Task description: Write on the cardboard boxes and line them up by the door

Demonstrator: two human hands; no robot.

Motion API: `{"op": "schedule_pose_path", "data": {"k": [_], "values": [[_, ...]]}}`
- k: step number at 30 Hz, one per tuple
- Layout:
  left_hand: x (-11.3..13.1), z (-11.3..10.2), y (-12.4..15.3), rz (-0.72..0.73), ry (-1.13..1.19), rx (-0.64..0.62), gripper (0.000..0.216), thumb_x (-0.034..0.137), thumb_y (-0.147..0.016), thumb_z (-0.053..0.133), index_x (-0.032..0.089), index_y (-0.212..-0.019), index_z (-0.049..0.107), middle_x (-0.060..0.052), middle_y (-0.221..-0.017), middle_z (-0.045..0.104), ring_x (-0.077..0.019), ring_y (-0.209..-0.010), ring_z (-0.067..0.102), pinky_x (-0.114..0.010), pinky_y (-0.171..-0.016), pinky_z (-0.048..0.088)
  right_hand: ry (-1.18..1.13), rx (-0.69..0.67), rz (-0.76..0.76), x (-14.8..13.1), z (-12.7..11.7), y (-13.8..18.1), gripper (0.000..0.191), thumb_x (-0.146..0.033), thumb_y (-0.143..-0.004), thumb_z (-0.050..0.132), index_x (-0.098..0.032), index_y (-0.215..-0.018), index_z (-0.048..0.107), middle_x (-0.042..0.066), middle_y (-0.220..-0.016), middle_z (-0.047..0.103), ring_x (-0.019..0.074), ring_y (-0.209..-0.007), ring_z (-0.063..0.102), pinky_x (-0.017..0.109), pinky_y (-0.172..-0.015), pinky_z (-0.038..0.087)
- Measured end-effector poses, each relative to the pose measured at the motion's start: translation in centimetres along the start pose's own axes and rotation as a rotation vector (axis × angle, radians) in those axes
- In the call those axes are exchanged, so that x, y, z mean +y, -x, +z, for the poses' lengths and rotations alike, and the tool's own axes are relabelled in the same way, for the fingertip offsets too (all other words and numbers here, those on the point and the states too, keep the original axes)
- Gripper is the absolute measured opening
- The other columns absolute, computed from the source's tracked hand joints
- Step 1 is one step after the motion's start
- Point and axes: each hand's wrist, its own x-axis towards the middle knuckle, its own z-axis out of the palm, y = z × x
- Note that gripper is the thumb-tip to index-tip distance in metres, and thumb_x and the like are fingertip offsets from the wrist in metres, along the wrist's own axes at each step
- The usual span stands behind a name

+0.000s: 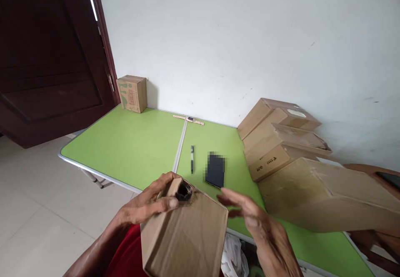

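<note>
A brown cardboard box (192,235) is tilted close to my body at the near edge of the table. Near its top corner is a ragged dark hole (183,191). My left hand (153,202) grips that corner, its thumb beside the hole and its fingers over the far edge. To the right of the box my right hand (256,223) is open, fingers stretched out and slightly apart, with nothing visible in it. Beyond the box lie a marker pen (192,159) and a dark flat object (215,170), partly pixelated.
On the green table (131,143), a small printed carton (133,94) stands at the back left. A watch-like strap (189,119) lies along the wall. Several cardboard boxes (290,143) crowd the right side. Below the near edge hangs a white plastic bag (233,256).
</note>
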Motion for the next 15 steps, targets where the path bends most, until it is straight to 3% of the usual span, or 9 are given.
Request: {"op": "schedule_pose_path", "data": {"k": [2,5,10,15], "values": [[1.3,0.8,0.1,0.064,-0.007,-0.081,0.067,0.062,-0.090,0.067,0.027,-0.146,0.059,-0.012,-0.140,0.061,-0.0406,-0.133,0.055,-0.055,-0.114,0.044,0.012,0.021,-0.067,-2.8,1.1,-1.6,0.043,-0.062,-0.093,0.062,-0.031,-0.116,0.080,0.008,-0.113,0.082,0.0288,-0.093,0.078,0.034,-0.074,0.066],[2.5,1.4,0.4,0.101,-0.080,-0.087,0.054,0.053,-0.093,0.066,0.027,-0.141,0.060,-0.010,-0.134,0.062,-0.0356,-0.128,0.056,-0.050,-0.112,0.044,0.004,-0.083,-0.136,-5.7,3.5,-3.0,0.023,-0.047,-0.093,0.069,-0.026,-0.095,0.076,0.005,-0.091,0.079,0.0201,-0.077,0.074,0.024,-0.064,0.059],[3.4,1.4,0.7,0.064,-0.079,0.023,0.045,0.044,-0.093,0.068,0.027,-0.135,0.062,-0.008,-0.137,0.063,-0.0330,-0.128,0.059,-0.044,-0.112,0.046,0.002,-0.161,-0.141,-6.0,5.8,-3.0,0.014,-0.032,-0.095,0.062,-0.023,-0.087,0.068,0.002,-0.080,0.072,0.0161,-0.069,0.071,0.021,-0.062,0.055],[5.0,2.4,0.1,0.065,-0.212,0.173,0.030,0.024,-0.092,0.061,0.028,-0.117,0.075,-0.003,-0.110,0.076,-0.0277,-0.106,0.070,-0.037,-0.094,0.054,0.041,-0.152,-0.156,-6.1,6.4,-2.8,0.012,-0.023,-0.093,0.059,-0.023,-0.089,0.070,0.001,-0.082,0.074,0.0153,-0.070,0.071,0.021,-0.064,0.056]]}}
